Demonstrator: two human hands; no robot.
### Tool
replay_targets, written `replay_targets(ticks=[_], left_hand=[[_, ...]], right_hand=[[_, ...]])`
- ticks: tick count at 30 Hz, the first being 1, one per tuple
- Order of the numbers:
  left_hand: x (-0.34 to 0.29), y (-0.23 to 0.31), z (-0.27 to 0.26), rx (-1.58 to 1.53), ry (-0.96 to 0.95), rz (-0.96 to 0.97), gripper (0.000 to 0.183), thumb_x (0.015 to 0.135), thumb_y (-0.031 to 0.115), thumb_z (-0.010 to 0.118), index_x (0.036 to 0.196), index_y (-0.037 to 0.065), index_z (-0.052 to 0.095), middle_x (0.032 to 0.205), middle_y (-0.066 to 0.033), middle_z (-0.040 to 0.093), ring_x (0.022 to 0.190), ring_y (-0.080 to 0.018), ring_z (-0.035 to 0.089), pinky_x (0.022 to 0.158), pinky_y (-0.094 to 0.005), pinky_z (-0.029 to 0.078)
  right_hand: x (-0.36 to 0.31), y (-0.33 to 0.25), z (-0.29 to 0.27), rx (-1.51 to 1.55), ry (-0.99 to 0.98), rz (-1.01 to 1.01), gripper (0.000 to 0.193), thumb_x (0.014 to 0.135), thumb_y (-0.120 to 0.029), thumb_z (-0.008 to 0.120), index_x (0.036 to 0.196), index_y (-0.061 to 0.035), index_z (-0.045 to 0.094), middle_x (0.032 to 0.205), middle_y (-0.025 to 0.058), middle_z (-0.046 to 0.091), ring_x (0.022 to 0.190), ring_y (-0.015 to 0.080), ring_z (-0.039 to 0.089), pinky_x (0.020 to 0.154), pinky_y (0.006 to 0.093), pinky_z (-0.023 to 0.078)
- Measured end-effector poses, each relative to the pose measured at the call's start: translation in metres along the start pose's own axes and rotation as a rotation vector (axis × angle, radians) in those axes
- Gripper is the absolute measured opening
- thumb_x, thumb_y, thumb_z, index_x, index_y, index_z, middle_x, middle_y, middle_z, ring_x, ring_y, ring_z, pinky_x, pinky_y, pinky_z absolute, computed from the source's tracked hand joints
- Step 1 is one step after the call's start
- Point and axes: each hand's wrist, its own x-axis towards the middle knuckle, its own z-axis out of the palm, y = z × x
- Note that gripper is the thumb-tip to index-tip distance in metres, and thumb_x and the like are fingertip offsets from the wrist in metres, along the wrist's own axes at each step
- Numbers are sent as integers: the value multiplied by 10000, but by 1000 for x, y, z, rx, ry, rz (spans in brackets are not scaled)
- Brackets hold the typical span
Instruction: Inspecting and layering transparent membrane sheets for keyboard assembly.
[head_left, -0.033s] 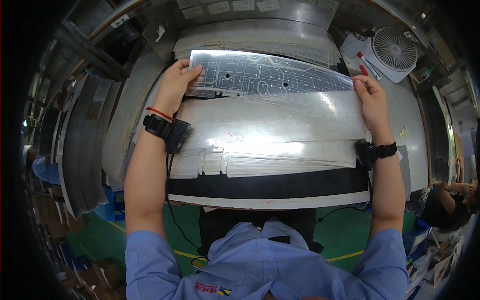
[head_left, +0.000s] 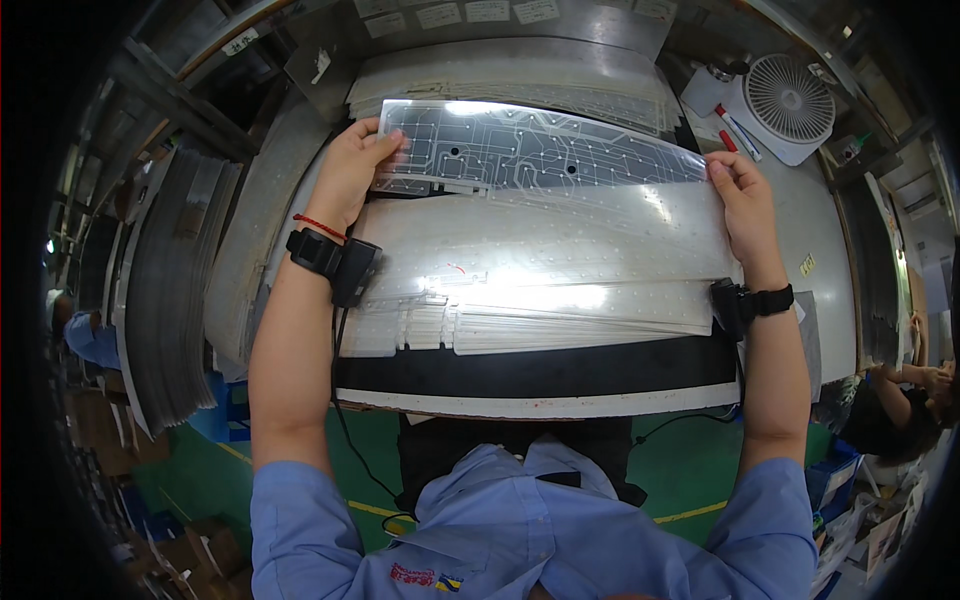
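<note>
A long, clear membrane circuit sheet (head_left: 520, 150) with pale printed traces and two dark round spots is stretched out between my hands. My left hand (head_left: 350, 170) pinches its left end, thumb on top. At the right end, my right hand (head_left: 745, 200) grips the corner between thumb and fingers. Below the held sheet lies a stack of similar clear sheets (head_left: 560, 240), slightly fanned, with notched near edges. Glare whitens part of that stack. The held sheet's lower edge overlaps the stack's far side, and I cannot tell whether they touch.
More sheets (head_left: 500, 75) lie behind the held one. A white fan (head_left: 790, 97) and several markers (head_left: 738, 130) are at the far right. Tall stacks of sheets (head_left: 175, 270) stand left. Cables hang from both wrist-worn devices. Another person (head_left: 890, 410) is at the right edge.
</note>
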Motion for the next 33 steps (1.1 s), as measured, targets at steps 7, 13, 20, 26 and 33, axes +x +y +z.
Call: replay_targets(ticks=[7,13,20,26,33], left_hand=[[1,-2,-2,-235,-22,-19,250,1014,191,423,1108,26,585,972,-52,653,835,-117,607,757,-252,494],[2,-3,-2,-258,-13,-4,251,1011,188,432,1111,20,588,982,-57,652,856,-116,616,772,-259,502],[-5,3,6,12,-51,11,242,929,210,630,1087,30,595,911,-25,661,788,-76,605,706,-230,490],[3,-7,-2,-34,-29,64,207,914,158,643,1070,31,595,876,-25,666,761,-70,602,689,-211,479],[5,-3,-6,-165,-32,-10,222,990,161,487,1111,4,586,960,-48,660,852,-98,614,765,-236,489]], right_hand=[[0,0,0,9,-7,42,144,964,-116,553,1039,-32,643,866,-26,605,790,50,522,731,192,419],[1,3,-1,23,2,48,148,964,-124,558,1045,-36,645,866,-31,600,790,48,514,732,191,413],[0,4,-1,36,-11,41,152,961,-134,570,1049,-37,647,865,-38,592,780,46,499,721,191,405],[0,3,0,32,-25,32,149,962,-122,564,1048,-31,645,868,-32,597,790,51,512,734,191,413],[1,6,-1,41,-25,74,142,961,-101,555,1043,-24,641,860,-28,599,794,54,520,744,191,416]])
